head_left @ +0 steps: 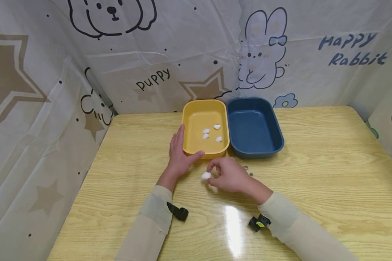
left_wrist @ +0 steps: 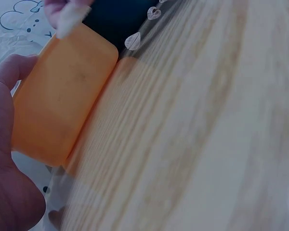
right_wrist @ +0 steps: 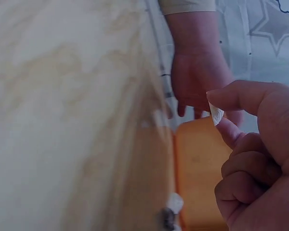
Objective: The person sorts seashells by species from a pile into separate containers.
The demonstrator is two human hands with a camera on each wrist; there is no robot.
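Observation:
Between thumb and index finger, my right hand [head_left: 230, 174] pinches a small white shell-like piece [head_left: 206, 175], held just in front of the yellow bin [head_left: 205, 156]. Ridges show on that white piece [right_wrist: 216, 115] in the right wrist view, where the other fingers are folded toward the palm. My left hand [head_left: 179, 154] rests against the yellow bin's front left corner, its fingers straight along the side and the thumb at the front rim. Several similar white pieces [head_left: 217, 127] lie inside the yellow bin.
A dark blue bin [head_left: 256, 154] stands right beside the yellow one. Small clear charms lie on the table [head_left: 313, 163] before the bins, among them a leaf shape [left_wrist: 133, 41] and a heart shape [left_wrist: 154, 13]. Printed cloth [head_left: 199, 47] hangs behind the table.

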